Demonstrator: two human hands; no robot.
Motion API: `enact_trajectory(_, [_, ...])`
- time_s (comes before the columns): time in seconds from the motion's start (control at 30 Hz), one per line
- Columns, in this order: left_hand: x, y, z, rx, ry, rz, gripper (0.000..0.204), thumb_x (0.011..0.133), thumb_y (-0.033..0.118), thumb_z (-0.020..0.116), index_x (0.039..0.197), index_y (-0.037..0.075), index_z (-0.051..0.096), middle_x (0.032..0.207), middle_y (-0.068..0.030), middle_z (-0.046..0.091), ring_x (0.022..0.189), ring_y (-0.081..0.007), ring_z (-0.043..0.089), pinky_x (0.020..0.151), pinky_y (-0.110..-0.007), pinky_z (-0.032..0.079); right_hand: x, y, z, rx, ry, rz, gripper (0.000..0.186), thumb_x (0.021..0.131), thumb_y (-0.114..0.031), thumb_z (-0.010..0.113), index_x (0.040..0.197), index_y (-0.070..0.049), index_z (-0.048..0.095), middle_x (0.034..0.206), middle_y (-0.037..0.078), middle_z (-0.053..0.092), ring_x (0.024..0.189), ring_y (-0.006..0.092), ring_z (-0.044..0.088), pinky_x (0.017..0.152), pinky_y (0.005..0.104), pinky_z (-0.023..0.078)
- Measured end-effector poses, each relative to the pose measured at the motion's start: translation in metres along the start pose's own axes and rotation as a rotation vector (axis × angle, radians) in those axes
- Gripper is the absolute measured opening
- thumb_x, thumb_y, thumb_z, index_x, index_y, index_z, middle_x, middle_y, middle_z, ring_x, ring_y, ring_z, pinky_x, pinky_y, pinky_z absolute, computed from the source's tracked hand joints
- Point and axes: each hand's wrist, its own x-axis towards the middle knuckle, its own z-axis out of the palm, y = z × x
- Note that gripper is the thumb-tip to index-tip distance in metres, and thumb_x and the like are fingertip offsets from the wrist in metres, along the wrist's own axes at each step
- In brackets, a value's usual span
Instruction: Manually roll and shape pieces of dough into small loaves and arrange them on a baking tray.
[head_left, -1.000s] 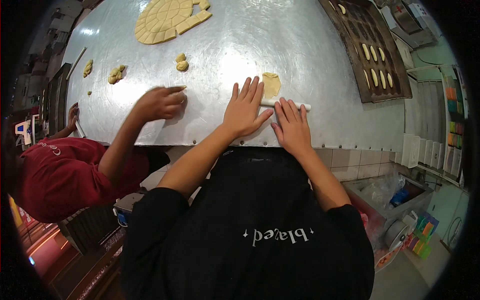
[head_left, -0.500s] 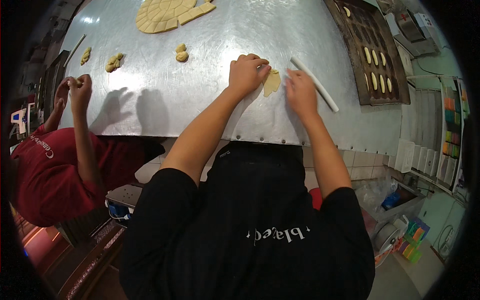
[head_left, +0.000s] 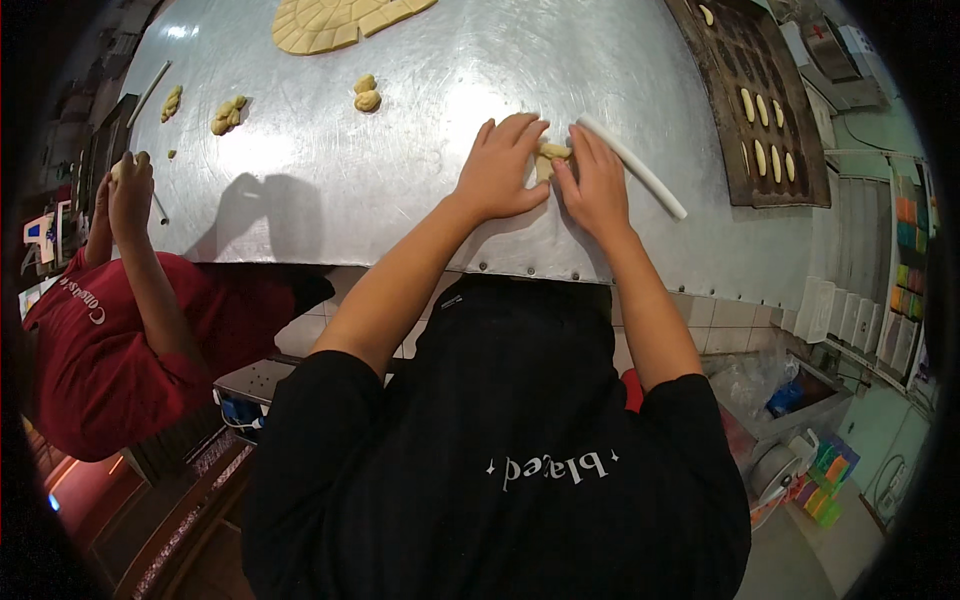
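Observation:
A small flattened piece of pale yellow dough (head_left: 545, 165) lies on the metal table, its far edge folded over into a thick roll. My left hand (head_left: 500, 170) is at its left side, with fingertips and thumb closing on the dough. From the right, my right hand (head_left: 597, 185) grips the other end, thumb on the near side and fingers beyond. The fingers partly cover the dough. Just right of my right hand, a white rolling pin (head_left: 635, 168) rests at a slant.
Small dough lumps (head_left: 367, 93) sit left of my hands, and a slab of cut dough (head_left: 340, 25) lies at the far edge. A dark baking tray (head_left: 735, 185) with shaped dough pieces stands at right. At left, a person in a red shirt (head_left: 110, 340) handles dough.
My hands have come together over the dough, and its far edge is now rolled toward me. The co-worker's hands have shifted left and nearer, uncovering a rod and a small dough bit.

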Motion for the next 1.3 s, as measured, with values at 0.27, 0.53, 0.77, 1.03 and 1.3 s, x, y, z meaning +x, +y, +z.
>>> enact_trajectory(0.27, [-0.054, 0.011, 0.005, 0.238, -0.232, 0.115, 0.076, 0.089, 0.047, 0.054, 0.145, 0.000, 0.033, 0.152, -0.0170, 0.032, 0.143, -0.0305, 0.028, 0.115, -0.055, 0.017, -0.048, -0.005, -0.008, -0.313, -0.356, -0.116, 0.074, 0.095, -0.046, 0.047, 0.149, 0.001, 0.027, 0.154, 0.016, 0.029, 0.143, 0.0322, 0.027, 0.117, 0.0518, 0.013])
enact_trajectory(0.53, [-0.078, 0.007, -0.005, -0.275, 0.062, -0.044, 0.064, 0.088, 0.019, 0.052, 0.145, -0.001, 0.032, 0.152, -0.0222, 0.029, 0.142, -0.0383, 0.026, 0.116, -0.055, 0.014, 0.014, -0.031, 0.014, -0.172, -0.083, 0.032, 0.074, 0.093, -0.048, 0.049, 0.145, 0.003, 0.033, 0.153, 0.022, 0.027, 0.143, 0.0348, 0.025, 0.117, 0.0524, 0.012])
enact_trajectory(0.77, [-0.092, -0.002, -0.006, -0.388, 0.288, -0.103, 0.067, 0.088, 0.022, 0.047, 0.145, -0.008, 0.028, 0.152, -0.0277, 0.026, 0.144, -0.0407, 0.021, 0.117, -0.051, 0.008, -0.049, -0.066, 0.021, -0.318, -0.342, -0.013, 0.079, 0.090, -0.053, 0.052, 0.145, 0.001, 0.035, 0.152, 0.021, 0.031, 0.142, 0.0339, 0.028, 0.115, 0.0495, 0.020])
enact_trajectory(1.03, [-0.082, 0.003, 0.001, -0.449, 0.305, -0.115, 0.069, 0.090, 0.031, 0.042, 0.145, -0.008, 0.027, 0.152, -0.0277, 0.026, 0.144, -0.0416, 0.020, 0.117, -0.051, 0.007, 0.064, -0.035, 0.064, -0.264, -0.248, 0.010, 0.081, 0.095, -0.058, 0.037, 0.148, 0.002, 0.025, 0.157, 0.019, 0.020, 0.146, 0.0297, 0.018, 0.119, 0.0431, 0.012])
enact_trajectory(1.3, [-0.083, 0.000, -0.002, -0.445, 0.297, -0.112, 0.070, 0.089, 0.030, 0.045, 0.146, -0.006, 0.026, 0.153, -0.0262, 0.026, 0.144, -0.0407, 0.021, 0.116, -0.051, 0.007, 0.096, 0.001, 0.040, 0.053, -0.540, -0.042, 0.057, 0.100, -0.037, 0.037, 0.145, -0.002, 0.036, 0.153, 0.019, 0.030, 0.142, 0.0349, 0.028, 0.116, 0.0468, 0.021])
